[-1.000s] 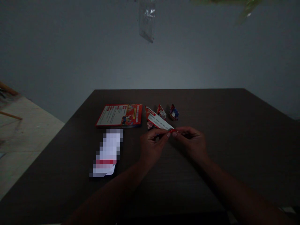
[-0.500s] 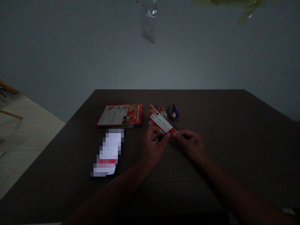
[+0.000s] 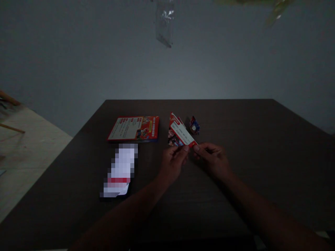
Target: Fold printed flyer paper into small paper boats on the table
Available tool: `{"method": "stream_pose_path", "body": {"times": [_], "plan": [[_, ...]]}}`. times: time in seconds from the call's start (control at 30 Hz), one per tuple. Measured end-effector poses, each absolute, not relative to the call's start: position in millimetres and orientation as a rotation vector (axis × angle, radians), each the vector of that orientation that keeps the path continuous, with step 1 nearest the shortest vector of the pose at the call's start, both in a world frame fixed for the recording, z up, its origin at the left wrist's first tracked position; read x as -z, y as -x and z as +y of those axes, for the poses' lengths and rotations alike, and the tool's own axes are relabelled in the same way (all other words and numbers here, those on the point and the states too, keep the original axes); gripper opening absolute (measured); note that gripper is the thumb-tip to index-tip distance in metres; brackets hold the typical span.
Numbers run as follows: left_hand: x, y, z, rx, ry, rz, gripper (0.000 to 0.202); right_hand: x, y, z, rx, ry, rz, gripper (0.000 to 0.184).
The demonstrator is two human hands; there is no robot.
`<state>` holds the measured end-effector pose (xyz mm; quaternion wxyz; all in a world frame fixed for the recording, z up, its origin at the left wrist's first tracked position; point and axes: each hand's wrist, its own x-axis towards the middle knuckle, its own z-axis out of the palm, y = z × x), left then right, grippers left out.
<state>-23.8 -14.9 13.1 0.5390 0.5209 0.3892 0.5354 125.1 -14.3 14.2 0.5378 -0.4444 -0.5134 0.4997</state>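
Observation:
Between my hands is a folded paper (image 3: 181, 133), triangular, red and white with printed text and pictures. My left hand (image 3: 174, 158) pinches its lower edge between thumb and fingers. At the paper's lower right corner, my right hand (image 3: 213, 155) grips it the same way. Just beyond lies a small folded paper piece (image 3: 194, 126), dark blue and red, resting on the table. Another red-edged folded piece (image 3: 181, 120) shows only in part behind the held paper.
A stack of red printed sheets (image 3: 125, 129) lies on the dark table (image 3: 235, 118) at left. In front of it is a phone (image 3: 120, 170) with a lit, blurred screen. A wall (image 3: 78, 52) rises behind the table, with a clear plastic pouch (image 3: 164, 26) on it.
The held paper has turned a little more upright, and more of its pictured lower part shows. My left hand's fingers have shifted lower along its edge.

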Motion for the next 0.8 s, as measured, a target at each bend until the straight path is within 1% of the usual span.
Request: {"method": "stream_pose_path", "body": {"times": [0.13,0.33,0.5,0.7,0.8], "plan": [[-10.3,24.7,-14.7,-1.23,-1.262,0.915,0.042,-14.5,-124.8,-15.1,-1.274,1.027,-1.226,0.021],[-10.4,22.5,-17.7,-1.191,-1.305,0.885,0.039,-15.8,-125.0,-16.5,-1.34,0.959,-1.345,0.028],[-8.6,22.9,-20.2,-1.158,-1.374,0.901,0.04,-17.7,-124.4,-18.9,-1.336,0.968,-1.431,0.04],[-9.8,24.5,-20.5,-1.175,-1.488,0.969,0.033,-21.3,-125.4,-19.1,-1.253,1.026,-1.465,0.042],[-13.7,25.3,-21.0,-1.185,-1.531,0.983,0.034,-22.2,-125.1,-19.7,-1.225,1.046,-1.489,0.043]]}}
